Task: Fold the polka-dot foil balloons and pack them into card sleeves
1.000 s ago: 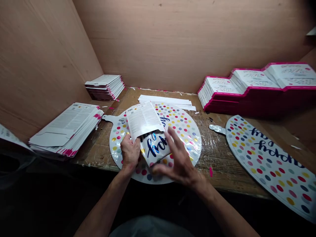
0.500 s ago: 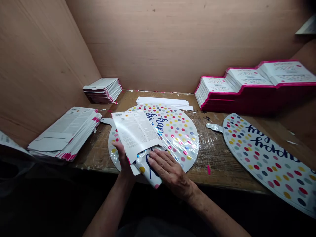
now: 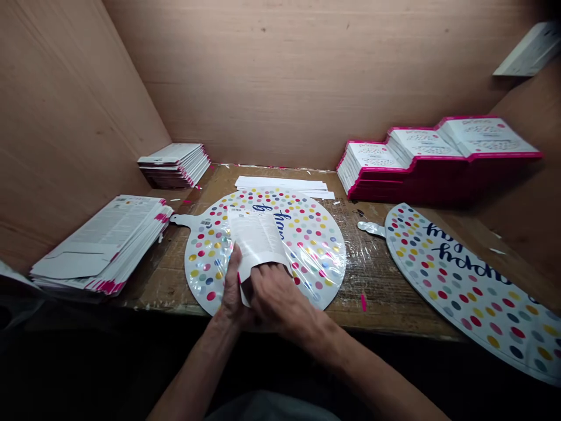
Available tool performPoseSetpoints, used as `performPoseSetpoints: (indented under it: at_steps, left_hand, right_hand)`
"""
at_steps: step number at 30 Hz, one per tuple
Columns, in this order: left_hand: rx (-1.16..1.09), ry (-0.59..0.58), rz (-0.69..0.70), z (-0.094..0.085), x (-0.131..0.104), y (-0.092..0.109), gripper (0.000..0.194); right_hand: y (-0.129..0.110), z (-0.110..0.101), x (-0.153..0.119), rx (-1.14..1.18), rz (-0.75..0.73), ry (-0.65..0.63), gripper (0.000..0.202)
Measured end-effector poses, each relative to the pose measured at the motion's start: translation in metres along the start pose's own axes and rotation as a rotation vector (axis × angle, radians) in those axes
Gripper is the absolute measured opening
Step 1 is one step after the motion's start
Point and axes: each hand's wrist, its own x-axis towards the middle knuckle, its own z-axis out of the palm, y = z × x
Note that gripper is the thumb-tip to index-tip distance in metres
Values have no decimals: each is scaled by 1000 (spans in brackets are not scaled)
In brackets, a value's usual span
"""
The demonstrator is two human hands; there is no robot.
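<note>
My left hand (image 3: 232, 289) grips a white card envelope (image 3: 256, 237) by its left side, mouth toward me and printed back up. Bent fingers of my right hand (image 3: 280, 298) reach into the open mouth; their tips are hidden inside. The folded foil balloon seen earlier is out of sight now. Beneath both hands a round, flat foil balloon (image 3: 319, 251) with coloured dots and dark blue lettering lies on the table, its tail to the left.
Left stand a near stack of envelopes (image 3: 105, 234) and a farther stack (image 3: 175, 164). White paper strips (image 3: 284, 186) lie at the back. Pink-edged packs (image 3: 390, 164) rise in steps at back right. Another dotted foil balloon (image 3: 473, 292) overhangs the table's front edge (image 3: 394, 327).
The folded balloon has gone from view at the envelope's mouth. My right hand has moved from lying on it to fingers inside the mouth. The envelope has turned more upright.
</note>
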Motion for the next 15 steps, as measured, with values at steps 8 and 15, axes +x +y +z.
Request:
performPoseSetpoints:
  at_steps: [8,15]
  left_hand:
    - [1646,461,411,-26,10,38,37]
    - [1851,-246,843,-26,37,-5,36]
  right_hand:
    - [-6,0,-92,181,-83,368,28]
    - [27,-13,-83,72,80,279,17]
